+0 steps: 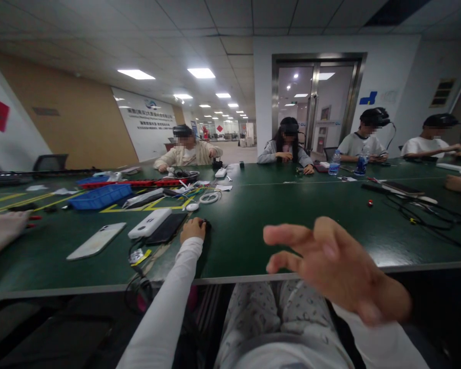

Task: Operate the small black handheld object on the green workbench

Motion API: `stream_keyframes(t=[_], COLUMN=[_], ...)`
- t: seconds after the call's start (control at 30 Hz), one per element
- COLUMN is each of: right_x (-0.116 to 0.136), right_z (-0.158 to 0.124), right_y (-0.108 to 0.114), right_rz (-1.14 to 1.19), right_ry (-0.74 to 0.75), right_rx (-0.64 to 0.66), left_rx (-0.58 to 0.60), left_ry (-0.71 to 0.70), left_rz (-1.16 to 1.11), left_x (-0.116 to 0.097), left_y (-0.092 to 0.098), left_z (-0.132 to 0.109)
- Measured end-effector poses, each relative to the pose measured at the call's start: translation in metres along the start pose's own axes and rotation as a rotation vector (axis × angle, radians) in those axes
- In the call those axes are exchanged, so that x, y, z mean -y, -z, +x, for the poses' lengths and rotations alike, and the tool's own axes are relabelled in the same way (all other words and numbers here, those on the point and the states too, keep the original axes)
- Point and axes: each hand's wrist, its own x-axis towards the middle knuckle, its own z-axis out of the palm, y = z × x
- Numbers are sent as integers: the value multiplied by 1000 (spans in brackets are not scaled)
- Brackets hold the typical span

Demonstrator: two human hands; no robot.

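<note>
My left hand rests on the green table with its fingers curled round a small black object, mostly hidden, whose kind I cannot make out. Just left of that hand lie a dark flat phone-like slab and a white power bank with a cable hanging toward the table edge. My right hand hovers in the air above the near table edge, close to the camera and a little blurred. Two of its fingers stretch out to the left, others are bent, and nothing is in it.
A white phone lies at the left, with a blue tray behind it. A coiled white cable is near the middle. Black cables spread at the right. Several people sit across the green table; another person's hand reaches in at left.
</note>
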Motion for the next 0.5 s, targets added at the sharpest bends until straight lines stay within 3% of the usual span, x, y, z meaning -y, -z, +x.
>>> stream_keyframes(t=[0.1,0.2,0.37,0.5], right_x=[-33,-74,-130,-163], right_z=[28,39,36,25], right_y=[44,98,178,212], right_rz=[-131,-343,-746,-1027], right_ry=[-14,-37,-126,-274], right_rx=[-85,-258,-508,-580], left_rx=[-1,-9,-7,4], left_ry=[4,2,3,-16], left_rz=[10,30,50,53], left_x=[1,1,-1,-2], left_y=[0,0,2,4], left_z=[-1,-1,-1,-2])
